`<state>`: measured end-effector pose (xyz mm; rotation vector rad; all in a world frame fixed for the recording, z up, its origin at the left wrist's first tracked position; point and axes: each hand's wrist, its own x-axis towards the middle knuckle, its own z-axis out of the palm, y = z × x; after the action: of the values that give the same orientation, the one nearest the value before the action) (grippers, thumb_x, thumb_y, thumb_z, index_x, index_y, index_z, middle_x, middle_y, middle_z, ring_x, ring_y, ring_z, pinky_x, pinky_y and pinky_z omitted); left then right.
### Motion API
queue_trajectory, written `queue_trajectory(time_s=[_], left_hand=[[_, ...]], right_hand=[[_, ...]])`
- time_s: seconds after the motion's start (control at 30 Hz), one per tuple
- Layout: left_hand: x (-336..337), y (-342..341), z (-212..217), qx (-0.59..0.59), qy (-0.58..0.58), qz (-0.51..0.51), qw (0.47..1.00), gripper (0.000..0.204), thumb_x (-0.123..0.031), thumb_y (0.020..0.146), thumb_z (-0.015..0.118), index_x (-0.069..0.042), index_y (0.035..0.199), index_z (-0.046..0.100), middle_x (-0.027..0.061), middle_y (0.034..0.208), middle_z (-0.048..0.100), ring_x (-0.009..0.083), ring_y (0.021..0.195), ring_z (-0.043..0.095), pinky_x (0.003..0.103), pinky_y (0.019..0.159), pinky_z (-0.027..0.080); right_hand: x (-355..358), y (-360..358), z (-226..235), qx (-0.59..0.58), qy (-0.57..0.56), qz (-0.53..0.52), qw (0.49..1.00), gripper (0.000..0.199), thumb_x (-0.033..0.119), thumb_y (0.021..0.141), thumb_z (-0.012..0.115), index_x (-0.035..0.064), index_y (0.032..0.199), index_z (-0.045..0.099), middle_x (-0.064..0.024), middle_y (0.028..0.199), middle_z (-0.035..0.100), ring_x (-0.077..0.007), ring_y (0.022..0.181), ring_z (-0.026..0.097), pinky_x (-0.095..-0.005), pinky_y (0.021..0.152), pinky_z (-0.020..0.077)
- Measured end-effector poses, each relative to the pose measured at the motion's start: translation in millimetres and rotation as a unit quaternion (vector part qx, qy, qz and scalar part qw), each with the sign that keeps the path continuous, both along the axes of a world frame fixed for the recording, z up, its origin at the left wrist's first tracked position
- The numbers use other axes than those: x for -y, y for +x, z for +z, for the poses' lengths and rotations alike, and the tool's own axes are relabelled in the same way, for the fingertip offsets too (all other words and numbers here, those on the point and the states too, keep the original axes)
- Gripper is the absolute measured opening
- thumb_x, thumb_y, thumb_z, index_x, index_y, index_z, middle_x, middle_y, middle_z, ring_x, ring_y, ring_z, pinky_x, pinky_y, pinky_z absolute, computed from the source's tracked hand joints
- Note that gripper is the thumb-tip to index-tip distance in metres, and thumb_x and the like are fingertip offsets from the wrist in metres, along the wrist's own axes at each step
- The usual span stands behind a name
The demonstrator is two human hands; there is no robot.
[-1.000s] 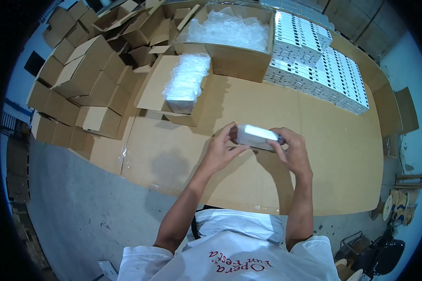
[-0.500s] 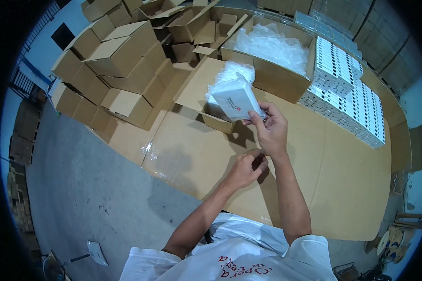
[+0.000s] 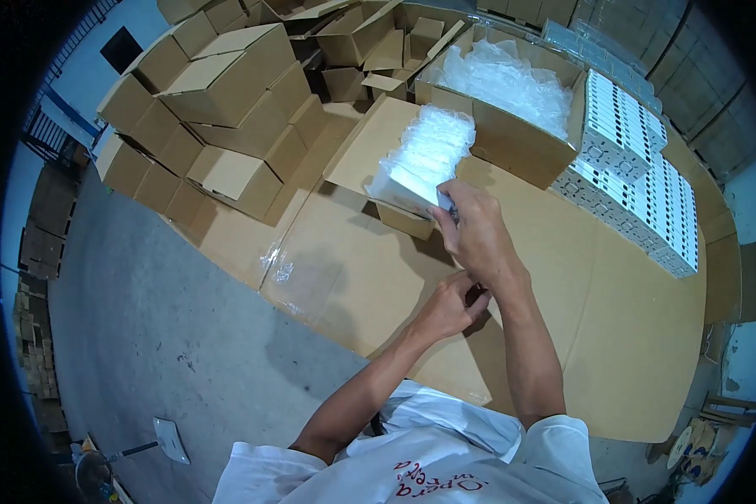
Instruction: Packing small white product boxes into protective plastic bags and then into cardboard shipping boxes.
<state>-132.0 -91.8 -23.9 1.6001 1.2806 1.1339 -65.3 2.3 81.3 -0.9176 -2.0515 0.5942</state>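
Two bare hands in view, both over the brown cardboard-faced worktop [image 3: 613, 336]. Right hand [image 3: 483, 231] reaches forward; its fingers grip the near right end of a white packet [image 3: 407, 193], thumb on the near side. Packet is flat, in clear wrap, tilted, at the front end of a row of wrapped packets [image 3: 435, 147]. Row sits inside a small open carton [image 3: 406, 221], flap out to the left; packet is over its near end. Can't tell whether the packet touches the carton's bottom, since the front wall hides it.

Left hand [image 3: 445, 311] is nearer the body, just beside the right wrist and partly behind it. Its fingers are curled in; can't tell whether they hold anything or whether the tips meet.

Behind the small carton, to the right: a bigger open carton [image 3: 512, 134] heaped with crumpled clear plastic [image 3: 512, 84]. Right of that, white boxes [image 3: 626, 206] with dark marks in rows, stacked tight, a higher block at the back left part. Left side: closed brown cartons [image 3: 227, 80] stacked in steps; more open cartons [image 3: 365, 38] jumbled behind. Shiny clear tape [image 3: 283, 270] on the worktop near its left front edge. Grey floor [image 3: 185, 319] to the left. White shirt [image 3: 428, 462] with red lettering at the bottom.
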Motion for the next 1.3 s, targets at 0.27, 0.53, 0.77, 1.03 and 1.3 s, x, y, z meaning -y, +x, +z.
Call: queue_trajectory(time_s=[0.27, 0.53, 0.77, 1.03, 1.3], left_hand=[[2, 3, -4, 0.061, -0.017, -0.017, 0.998, 0.015, -0.004, 0.086, 0.067, 0.002, 0.100, 0.065, 0.0180, 0.085, 0.067, 0.0317, 0.077, 0.065, 0.041, 0.073, 0.052], [-1, -3, 4, 0.012, -0.079, -0.056, 0.995, 0.021, -0.002, 0.082, 0.068, 0.003, 0.102, 0.067, 0.0183, 0.094, 0.073, 0.0256, 0.084, 0.070, 0.037, 0.075, 0.054], [-6, 5, -6, 0.016, -0.070, -0.032, 0.997, 0.021, -0.005, 0.081, 0.070, 0.003, 0.100, 0.068, 0.0167, 0.094, 0.073, 0.0285, 0.089, 0.070, 0.039, 0.080, 0.053], [-8, 15, -14, 0.049, -0.001, -0.014, 0.999, 0.020, -0.003, 0.080, 0.068, 0.005, 0.098, 0.067, 0.0168, 0.088, 0.073, 0.0191, 0.083, 0.070, 0.036, 0.072, 0.055], [-26, 35, -18, -0.009, -0.031, -0.031, 0.999, 0.022, -0.008, 0.083, 0.070, 0.005, 0.101, 0.068, 0.0220, 0.092, 0.072, 0.0271, 0.090, 0.071, 0.040, 0.079, 0.054]], right_hand=[[-2, -10, 22, 0.169, -0.020, 0.004, 0.985, 0.016, 0.002, 0.084, 0.069, -0.0072, 0.095, 0.061, -0.0272, 0.094, 0.065, -0.0458, 0.092, 0.063, -0.0508, 0.080, 0.0492], [-12, -18, -5, 0.208, -0.045, 0.048, 0.976, 0.012, 0.000, 0.088, 0.058, -0.0074, 0.094, 0.064, -0.0250, 0.097, 0.067, -0.0411, 0.098, 0.065, -0.0483, 0.086, 0.0528], [-15, -8, -32, 0.252, 0.015, 0.029, 0.967, 0.018, 0.015, 0.095, 0.055, 0.0022, 0.094, 0.068, -0.0158, 0.090, 0.072, -0.0330, 0.097, 0.062, -0.0468, 0.080, 0.0483], [-13, 2, -24, 0.309, 0.048, 0.004, 0.950, 0.017, 0.019, 0.093, 0.054, 0.0082, 0.094, 0.067, -0.0103, 0.088, 0.072, -0.0318, 0.096, 0.059, -0.0478, 0.077, 0.0423], [-25, 25, -34, 0.181, 0.014, 0.000, 0.983, 0.028, 0.012, 0.091, 0.055, 0.0072, 0.116, 0.066, -0.0136, 0.107, 0.071, -0.0371, 0.103, 0.062, -0.0508, 0.089, 0.0482]])
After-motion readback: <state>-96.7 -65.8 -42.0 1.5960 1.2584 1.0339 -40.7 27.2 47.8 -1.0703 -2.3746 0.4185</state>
